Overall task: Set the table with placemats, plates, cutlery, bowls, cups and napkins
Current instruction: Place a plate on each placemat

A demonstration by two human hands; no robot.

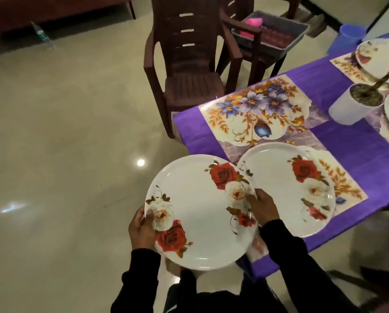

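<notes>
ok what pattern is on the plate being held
White with red and white roses and brown leaves, seen best in the head view on the held plate.

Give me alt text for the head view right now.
Both hands, left hand and right hand, hold a white rose-printed plate off the edge of the purple-clothed table. A matching plate lies on the near floral placemat; the next floral placemat is bare.

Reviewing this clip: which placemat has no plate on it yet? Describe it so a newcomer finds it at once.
Start at the purple table and go to its corner beside the brown chair. The empty placemat lies there, between that chair and the white plant pot. Its blue and purple flowers show fully, while the other placemats in view carry white plates with red roses.
</notes>
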